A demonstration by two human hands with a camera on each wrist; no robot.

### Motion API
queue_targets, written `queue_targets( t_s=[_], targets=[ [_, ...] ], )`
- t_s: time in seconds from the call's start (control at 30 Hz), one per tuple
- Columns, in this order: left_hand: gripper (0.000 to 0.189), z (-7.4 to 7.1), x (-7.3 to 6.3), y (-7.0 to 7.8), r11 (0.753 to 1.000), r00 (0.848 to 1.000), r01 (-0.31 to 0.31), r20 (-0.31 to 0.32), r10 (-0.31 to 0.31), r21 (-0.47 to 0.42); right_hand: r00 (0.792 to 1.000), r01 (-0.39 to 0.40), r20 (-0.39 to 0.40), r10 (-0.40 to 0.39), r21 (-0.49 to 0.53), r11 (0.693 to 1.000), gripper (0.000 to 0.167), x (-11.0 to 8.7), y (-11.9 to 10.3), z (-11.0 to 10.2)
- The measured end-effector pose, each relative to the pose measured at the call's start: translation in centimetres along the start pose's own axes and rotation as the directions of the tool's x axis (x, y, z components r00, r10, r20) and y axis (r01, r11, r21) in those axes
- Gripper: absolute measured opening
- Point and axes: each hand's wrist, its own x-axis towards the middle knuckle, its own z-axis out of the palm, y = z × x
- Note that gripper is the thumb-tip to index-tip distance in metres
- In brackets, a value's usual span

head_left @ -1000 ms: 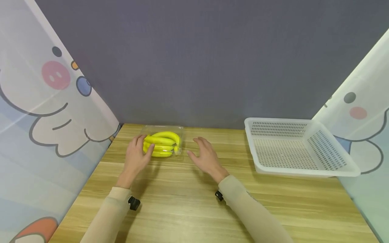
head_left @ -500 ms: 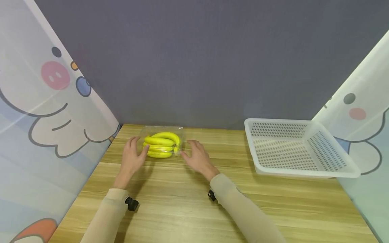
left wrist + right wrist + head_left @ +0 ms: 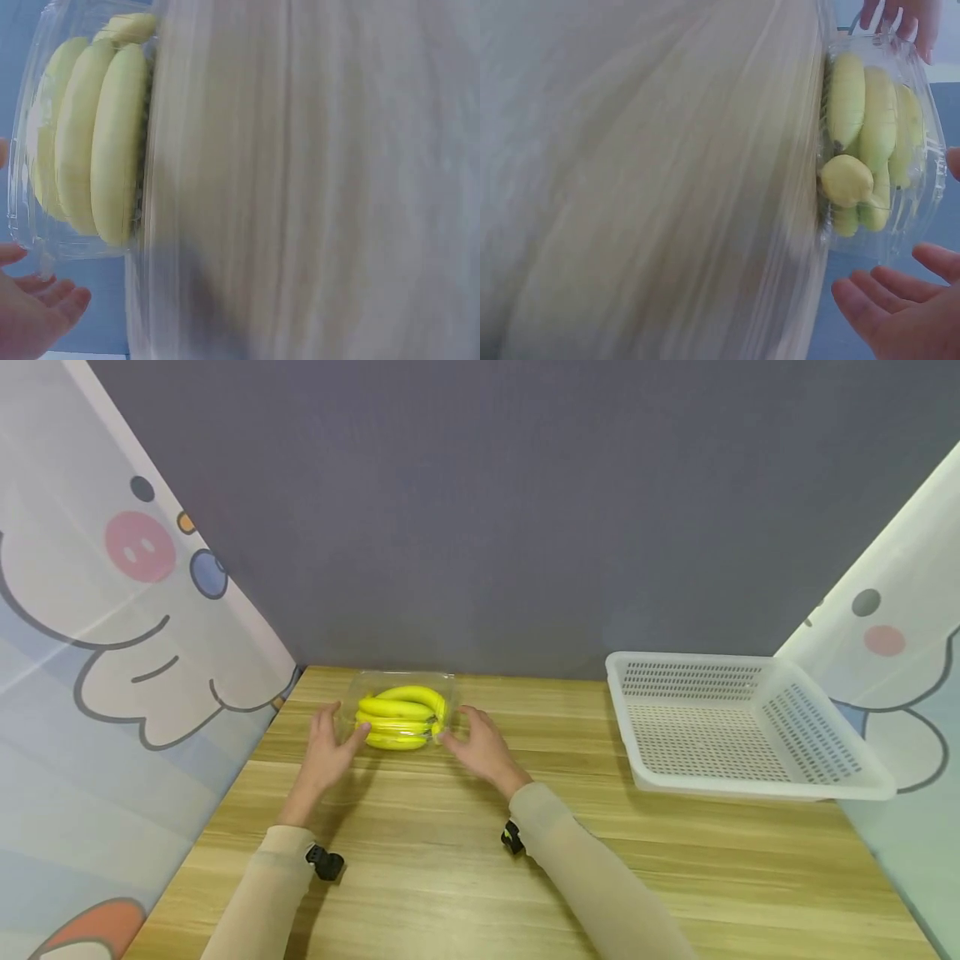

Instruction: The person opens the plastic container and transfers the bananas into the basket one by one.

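Yellow bananas (image 3: 397, 706) sit in a box (image 3: 367, 685) on the counter (image 3: 442, 843). Our right hand (image 3: 483, 747) has moved in, so it and our left hand (image 3: 326, 762) flank the box, fingers spread, gripping nothing; contact we cannot tell.

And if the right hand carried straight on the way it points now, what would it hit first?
The right hand would most likely meet the right side of the clear plastic fruit container first, before the bananas inside it; the gap, if any, is hard to judge.
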Motion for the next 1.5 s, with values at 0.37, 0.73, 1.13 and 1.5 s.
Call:
queue_targets(
  t_s=[0.37, 0.73, 1.13, 1.5],
  targets=[
    [0.104, 0.1, 0.2, -0.2, 0.972, 0.993, 0.095, 0.084, -0.078, -0.216, 0.999, -0.047, 0.011, 0.046, 0.076, 0.996, 0.086, 0.8, -0.2, 1.3],
    [0.111, 0.1, 0.5, -0.3, 0.931, 0.983, 0.166, 0.131, -0.129, -0.325, 0.998, -0.067, 0.015, 0.065, 0.151, 0.986, 0.093, 1.4, -0.5, 2.3],
    [0.112, 0.7, 0.6, -0.5, 0.922, 0.985, 0.156, 0.125, -0.119, -0.353, 0.996, -0.059, -0.045, 0.077, 0.323, 0.944, 0.089, 1.8, -0.4, 3.4],
    [0.112, 1.0, 0.5, 0.1, 0.930, 0.984, 0.157, 0.133, -0.118, -0.333, 0.995, -0.067, -0.043, 0.085, 0.322, 0.944, 0.089, 1.5, 0.0, 2.9]
  ],
)
